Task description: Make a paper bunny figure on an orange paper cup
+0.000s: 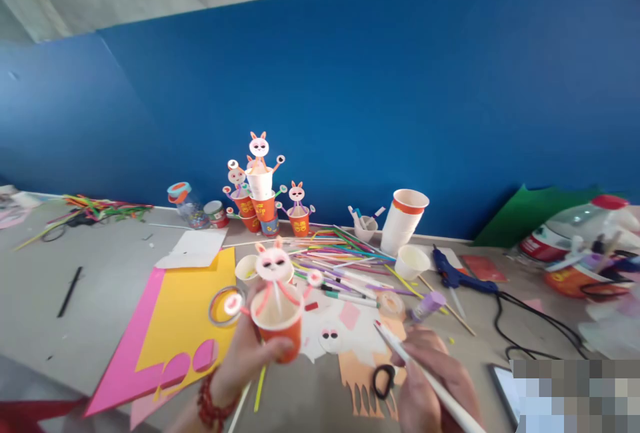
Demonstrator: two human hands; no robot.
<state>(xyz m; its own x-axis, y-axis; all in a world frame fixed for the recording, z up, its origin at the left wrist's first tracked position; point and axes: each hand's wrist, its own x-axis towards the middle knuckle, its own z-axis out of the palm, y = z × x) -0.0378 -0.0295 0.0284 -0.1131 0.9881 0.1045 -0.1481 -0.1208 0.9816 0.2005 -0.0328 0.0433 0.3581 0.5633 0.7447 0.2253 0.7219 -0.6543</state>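
Note:
My left hand (244,356), a red bead bracelet on its wrist, is wrapped round an orange paper cup (284,333). Out of the cup rises a white paper rabbit head (273,264) with pink ears, and pipe-cleaner arms end in round paper paws (315,278). In my right hand (433,370) is a white marker (389,337), its red tip pointing up and left toward the cup, apart from it. Below them lie a paper face with two dark eyes (329,336), peach paper (356,373) with cut edges and black-handled scissors (383,381), whose blades are partly hidden.
Finished-looking rabbit cups (261,183) stand stacked against the blue wall panel (350,100). Several pipe cleaners (340,253) spread behind my hands. A blue glue gun (460,276) with a black cord, a purple glue stick (428,306) and tall stacked cups (400,223) are right; yellow card (193,313) lies left.

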